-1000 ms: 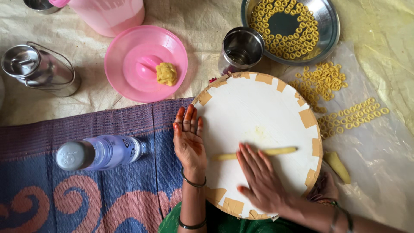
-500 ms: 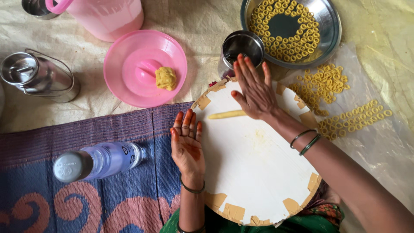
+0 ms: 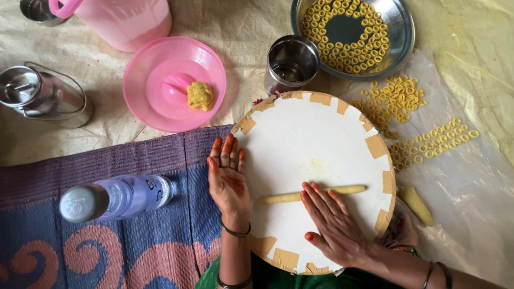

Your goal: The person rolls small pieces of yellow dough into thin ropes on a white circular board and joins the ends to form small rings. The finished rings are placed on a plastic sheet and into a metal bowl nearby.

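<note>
A round white board [image 3: 310, 144] with tan tape patches on its rim lies in front of me. A thin yellow dough rope [image 3: 342, 190] lies across its near half. My right hand [image 3: 334, 227] is flat, fingers spread, pressing on the middle of the rope. At the board's left edge my left hand [image 3: 229, 179] rests palm down, fingers together, partly on the board and partly on the mat. Neither hand grips anything.
A pink lid [image 3: 174, 83] holds a yellow dough lump [image 3: 199, 96]. Behind the board stand a steel cup [image 3: 292, 61] and a steel plate [image 3: 399, 32] of dough rings. More rings [image 3: 423, 142] and a dough piece [image 3: 416, 205] lie on a plastic sheet. A bottle [image 3: 115, 197], steel can [image 3: 40, 96] and pink jug [image 3: 131, 18] are left.
My right hand has rolled the dough rope from the far part of the board back toward me. The left hand has stayed at the board's left edge.
</note>
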